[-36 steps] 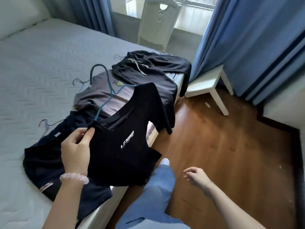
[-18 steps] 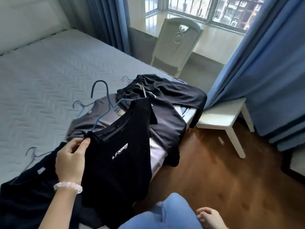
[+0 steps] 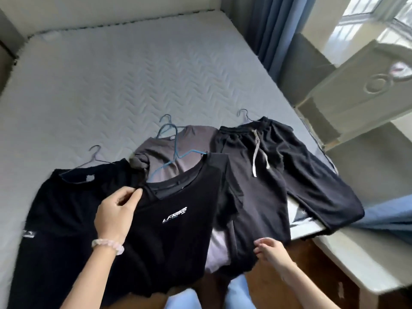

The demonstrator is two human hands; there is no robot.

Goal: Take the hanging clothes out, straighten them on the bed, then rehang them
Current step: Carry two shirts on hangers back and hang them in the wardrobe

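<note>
A black T-shirt [image 3: 178, 237] with a white chest logo hangs on a blue hanger [image 3: 176, 150] and lies over the near edge of the grey bed [image 3: 111, 81]. My left hand [image 3: 116, 212] pinches its left shoulder at the collar. My right hand [image 3: 270, 250] hovers with fingers apart by the shirt's lower right hem, holding nothing. Under it lies a grey T-shirt [image 3: 178, 148] on a hanger. A black garment [image 3: 58, 210] on a grey hanger lies to the left. Black drawstring trousers [image 3: 278, 175] lie to the right, legs hanging over the bed edge.
A white chair [image 3: 361, 90] stands by the window at the right. Blue curtains [image 3: 269, 30] hang behind the bed's far right corner. A white ledge [image 3: 347, 264] runs along the right above the wooden floor. My blue-jeaned legs [image 3: 236, 295] are at the bed edge.
The view has swung left onto the bed. The black T-shirt has come down from hanging in the air to lying on the bed. My right hand has risen toward the shirt's hem.
</note>
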